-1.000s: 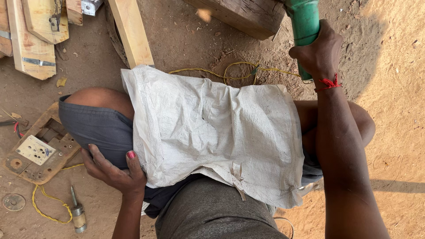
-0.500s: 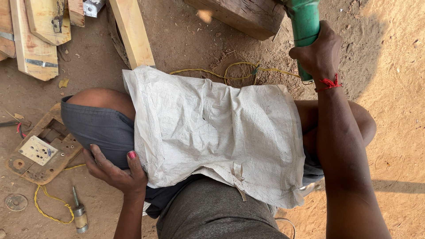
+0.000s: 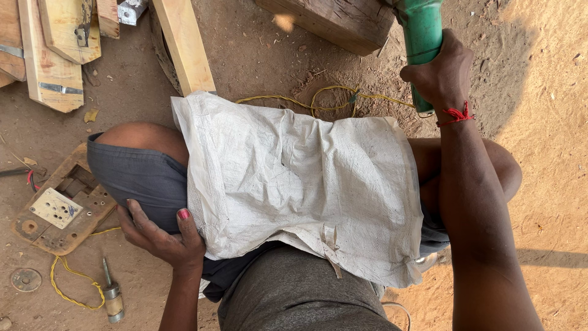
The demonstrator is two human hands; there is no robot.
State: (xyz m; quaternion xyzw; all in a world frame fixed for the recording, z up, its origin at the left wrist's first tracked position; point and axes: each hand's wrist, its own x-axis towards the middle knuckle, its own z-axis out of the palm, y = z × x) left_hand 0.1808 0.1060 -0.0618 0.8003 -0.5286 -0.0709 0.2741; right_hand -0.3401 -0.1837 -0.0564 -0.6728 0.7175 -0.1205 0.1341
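My right hand (image 3: pixel 438 75) is closed around the green body of a power tool (image 3: pixel 421 30) at the top right, a red thread tied at its wrist. The tool's front end is out of view, next to a thick wooden block (image 3: pixel 334 21). My left hand (image 3: pixel 160 236) rests on my left thigh, gripping the grey shorts (image 3: pixel 138 178) at the edge of a white woven sack (image 3: pixel 300 184). The sack lies spread over both my knees.
A yellow twisted wire (image 3: pixel 324 98) runs over the dirt behind the sack. Wooden planks (image 3: pixel 184 46) and offcuts (image 3: pixel 52 55) lie at the top left. A wooden switch board (image 3: pixel 58 208), a screwdriver (image 3: pixel 111 294) and a round disc (image 3: pixel 26 279) lie at the left.
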